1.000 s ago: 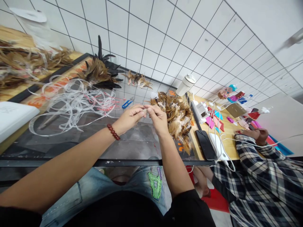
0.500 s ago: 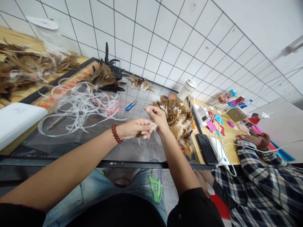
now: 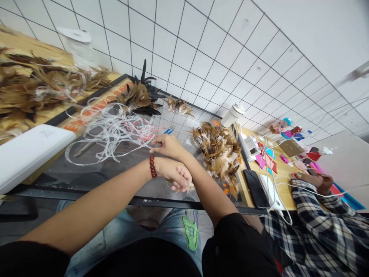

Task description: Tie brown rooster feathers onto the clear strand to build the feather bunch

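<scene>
My left hand (image 3: 174, 174), with a red bead bracelet (image 3: 152, 166) at its wrist, is closed on a small feather bunch (image 3: 190, 187) above the front of the dark tabletop. Crossing over beyond it, my right hand (image 3: 166, 146) hovers by the tangled clear ribbon (image 3: 115, 129); its fingers are bent, and whether they pinch anything is too small to tell. Just past those fingers lie blue thread snips (image 3: 169, 130), partly hidden. A pile of brown feathers (image 3: 220, 150) rests right of my right forearm.
Dark and brown feathers (image 3: 138, 96) and a small feather clump (image 3: 179, 106) lie at the back. A white box (image 3: 34, 154) sits left, a white bottle (image 3: 233, 114) and black phone (image 3: 256, 188) right. A person in a plaid shirt (image 3: 314, 207) sits at the right.
My right hand has moved left, away from the feather bunch, across to the ribbon and snips. My left hand keeps the bunch, slightly lower. The view has shifted a little.
</scene>
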A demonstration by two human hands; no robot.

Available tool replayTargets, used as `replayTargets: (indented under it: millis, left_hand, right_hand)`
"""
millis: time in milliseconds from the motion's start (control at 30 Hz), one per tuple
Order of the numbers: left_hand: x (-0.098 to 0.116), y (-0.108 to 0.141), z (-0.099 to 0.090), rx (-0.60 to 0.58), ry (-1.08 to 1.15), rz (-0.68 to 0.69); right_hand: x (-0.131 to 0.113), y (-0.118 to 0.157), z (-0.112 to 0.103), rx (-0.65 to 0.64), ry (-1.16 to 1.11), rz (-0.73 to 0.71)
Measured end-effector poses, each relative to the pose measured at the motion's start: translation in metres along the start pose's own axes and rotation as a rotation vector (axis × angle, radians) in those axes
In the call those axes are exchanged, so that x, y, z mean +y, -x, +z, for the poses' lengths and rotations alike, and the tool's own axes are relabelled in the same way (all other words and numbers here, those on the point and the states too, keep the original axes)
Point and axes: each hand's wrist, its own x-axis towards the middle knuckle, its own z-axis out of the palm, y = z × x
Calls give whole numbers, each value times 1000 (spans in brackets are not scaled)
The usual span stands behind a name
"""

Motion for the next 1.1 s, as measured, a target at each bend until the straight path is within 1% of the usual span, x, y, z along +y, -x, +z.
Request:
replayTargets:
  millis: [67,100,167,233,267,333,400,467,500,533,600,633,700,767,833,933,1000,1033,1100]
  left_hand:
    - [-3,-1,-2,-22,7,-4]
    - [-3,-1,-3,-13,27,10]
    - [-2,1,-2,32,80,71]
    - [3,3,-1,101,145,162]
    - [7,4,0,154,181,218]
    - [14,6,0,328,248,358]
    - [19,5,-2,570,277,513]
    - [22,4,-6,803,242,604]
    - [22,4,-8,888,209,606]
    - [22,3,-10,948,171,581]
    - [19,2,-14,1015,97,478]
    - [18,1,-16,1040,65,425]
    - [15,0,-18,1101,-1,340]
    - [13,-1,-20,1180,-48,303]
    - [13,-2,-21,1250,-70,282]
    - [13,-2,-24,1361,-103,229]
    - [13,0,-25,1405,-211,148]
    - [13,1,-25,1405,-305,96]
    - [12,2,-23,1360,-543,5]
  right_hand:
    - [3,8,-5,70,-82,-34]
    - [6,14,-10,123,-150,-23]
    - [13,29,-24,271,-275,63]
    - [22,48,-36,362,-329,186]
    - [27,58,-41,402,-339,228]
    - [34,76,-46,454,-316,258]
    - [38,88,-46,465,-248,261]
    - [38,93,-44,422,-183,256]
    - [37,94,-43,380,-182,245]
    - [35,94,-43,336,-201,225]
    - [32,94,-44,291,-271,180]
    - [32,94,-45,314,-299,167]
    - [33,94,-48,435,-294,171]
    - [34,96,-51,537,-246,179]
    - [35,98,-54,569,-196,172]
    - [31,101,-56,567,-174,131]
    - [26,103,-57,529,-171,79]
    - [23,103,-56,497,-164,46]
    - [19,102,-55,455,-134,-33]
